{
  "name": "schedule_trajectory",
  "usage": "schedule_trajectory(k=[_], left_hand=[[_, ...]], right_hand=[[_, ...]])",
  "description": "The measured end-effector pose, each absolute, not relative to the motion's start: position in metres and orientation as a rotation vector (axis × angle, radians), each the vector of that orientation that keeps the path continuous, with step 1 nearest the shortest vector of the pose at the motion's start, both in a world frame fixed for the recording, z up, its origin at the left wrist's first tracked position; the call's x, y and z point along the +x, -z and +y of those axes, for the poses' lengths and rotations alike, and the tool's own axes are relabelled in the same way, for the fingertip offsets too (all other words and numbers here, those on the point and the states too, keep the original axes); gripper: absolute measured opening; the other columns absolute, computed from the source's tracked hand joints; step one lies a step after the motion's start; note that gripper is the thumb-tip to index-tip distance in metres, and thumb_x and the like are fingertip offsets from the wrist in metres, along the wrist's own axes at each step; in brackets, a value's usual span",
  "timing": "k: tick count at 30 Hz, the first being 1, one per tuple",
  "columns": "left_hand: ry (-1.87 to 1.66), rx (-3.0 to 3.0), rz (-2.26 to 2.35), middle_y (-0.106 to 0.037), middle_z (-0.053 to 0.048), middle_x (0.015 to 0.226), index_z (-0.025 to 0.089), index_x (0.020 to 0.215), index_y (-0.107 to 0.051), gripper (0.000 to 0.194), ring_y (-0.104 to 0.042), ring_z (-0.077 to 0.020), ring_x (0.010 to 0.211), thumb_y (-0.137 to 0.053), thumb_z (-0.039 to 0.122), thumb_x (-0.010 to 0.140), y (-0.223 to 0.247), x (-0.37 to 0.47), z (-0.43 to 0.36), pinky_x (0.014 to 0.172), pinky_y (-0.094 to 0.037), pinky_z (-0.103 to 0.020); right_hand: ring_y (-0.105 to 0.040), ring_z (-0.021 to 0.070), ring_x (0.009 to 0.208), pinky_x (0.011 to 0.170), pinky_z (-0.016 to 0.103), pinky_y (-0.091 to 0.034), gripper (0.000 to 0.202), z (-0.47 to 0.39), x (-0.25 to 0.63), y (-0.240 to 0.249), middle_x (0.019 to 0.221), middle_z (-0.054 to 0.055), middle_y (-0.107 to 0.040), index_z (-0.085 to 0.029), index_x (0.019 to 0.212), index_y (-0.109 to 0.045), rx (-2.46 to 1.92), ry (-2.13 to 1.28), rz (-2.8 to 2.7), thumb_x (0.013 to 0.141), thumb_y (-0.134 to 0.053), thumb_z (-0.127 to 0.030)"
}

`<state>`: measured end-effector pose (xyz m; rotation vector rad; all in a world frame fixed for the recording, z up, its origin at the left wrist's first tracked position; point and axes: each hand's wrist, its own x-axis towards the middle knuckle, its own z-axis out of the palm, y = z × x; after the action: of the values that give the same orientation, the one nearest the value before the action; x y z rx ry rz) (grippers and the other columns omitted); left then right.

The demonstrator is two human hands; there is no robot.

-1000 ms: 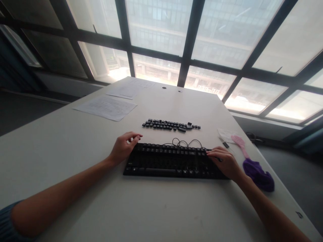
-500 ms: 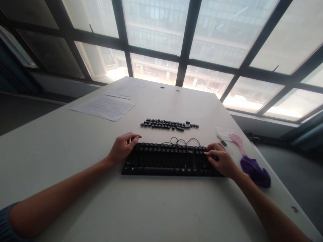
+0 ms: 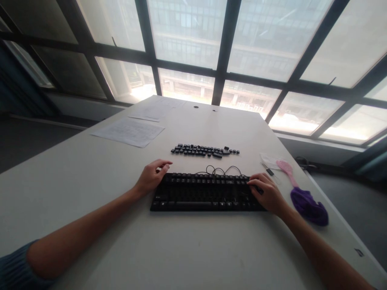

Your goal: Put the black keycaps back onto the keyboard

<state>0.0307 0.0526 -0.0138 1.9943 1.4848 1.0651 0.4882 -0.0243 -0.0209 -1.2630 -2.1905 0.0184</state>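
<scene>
A black keyboard (image 3: 193, 204) lies flat on the white table in front of me. Its back row and front row carry keys, while the middle band looks bare and dark. My left hand (image 3: 153, 175) is at its back left corner, fingers curled and thumb against that corner. Over its right end, my right hand (image 3: 266, 192) has thumb and fingers bent in a pinch at the keys; what lies between the tips is hidden. Behind the keyboard, several loose black keycaps (image 3: 198, 151) sit in rough rows. A thin black cable (image 3: 214, 170) loops along the back edge.
Printed paper sheets (image 3: 130, 131) lie at the far left of the table. On the right are a pink brush-like tool (image 3: 287, 171), a purple cloth (image 3: 308, 207), a clear bag (image 3: 267, 158) and a small thin tool with a dark part (image 3: 270, 172). Large windows (image 3: 187, 36) stand behind.
The whole view has shifted slightly to the right and down. Both hands stay at the same ends of the keyboard, with the right fingers drawn slightly closer together.
</scene>
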Motion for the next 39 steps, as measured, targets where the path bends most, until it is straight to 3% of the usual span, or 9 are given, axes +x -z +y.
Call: schedule_trajectory(k=[8,17,22,30,39], left_hand=[[-1.04,1.916,1.419,-0.073,-0.01,0.103,0.016,0.109,-0.072,0.04,-0.069,-0.0226,0.092,-0.057,0.047,0.089,0.018,0.029,0.053,0.077,-0.057,-0.031],[-0.957,1.861,1.337,-0.076,-0.009,0.095,0.015,0.111,-0.072,0.04,-0.07,-0.0219,0.085,-0.059,0.039,0.081,0.013,0.032,0.058,0.078,-0.058,-0.033],[-1.052,1.793,1.425,-0.076,-0.009,0.093,0.015,0.107,-0.073,0.039,-0.066,-0.0191,0.073,-0.056,0.041,0.085,0.019,0.032,0.063,0.066,-0.053,-0.029],[-1.311,1.875,1.606,-0.074,-0.011,0.102,0.014,0.106,-0.073,0.037,-0.063,-0.0186,0.081,-0.058,0.039,0.084,0.022,0.03,0.131,0.073,-0.05,-0.029],[-1.157,1.986,1.532,-0.077,-0.012,0.091,0.013,0.092,-0.079,0.032,-0.064,-0.0196,0.074,-0.07,0.041,0.08,0.029,0.033,0.203,0.076,-0.049,-0.032]], right_hand=[[-0.063,0.0262,0.09,0.081,0.043,-0.053,0.015,-0.023,0.494,0.016,0.096,0.007,-0.069,-0.025,0.095,-0.071,-1.248,0.139,-2.135,0.092,-0.057,-0.018],[-0.063,0.0262,0.092,0.083,0.043,-0.051,0.017,-0.03,0.465,0.014,0.099,0.008,-0.07,-0.024,0.099,-0.07,-1.193,0.147,-2.154,0.094,-0.056,-0.016],[-0.062,0.0242,0.091,0.082,0.041,-0.049,0.022,-0.034,0.417,0.004,0.097,0.008,-0.07,-0.024,0.101,-0.07,-1.021,0.096,-2.233,0.093,-0.054,-0.011],[-0.058,0.021,0.09,0.083,0.036,-0.045,0.017,-0.025,0.313,-0.012,0.095,0.007,-0.068,-0.021,0.098,-0.065,-0.725,0.075,-2.365,0.095,-0.053,-0.01],[-0.056,0.0211,0.091,0.083,0.036,-0.043,0.017,-0.006,0.288,-0.013,0.096,0.007,-0.067,-0.02,0.097,-0.064,-0.737,0.041,-2.382,0.094,-0.052,-0.008]])
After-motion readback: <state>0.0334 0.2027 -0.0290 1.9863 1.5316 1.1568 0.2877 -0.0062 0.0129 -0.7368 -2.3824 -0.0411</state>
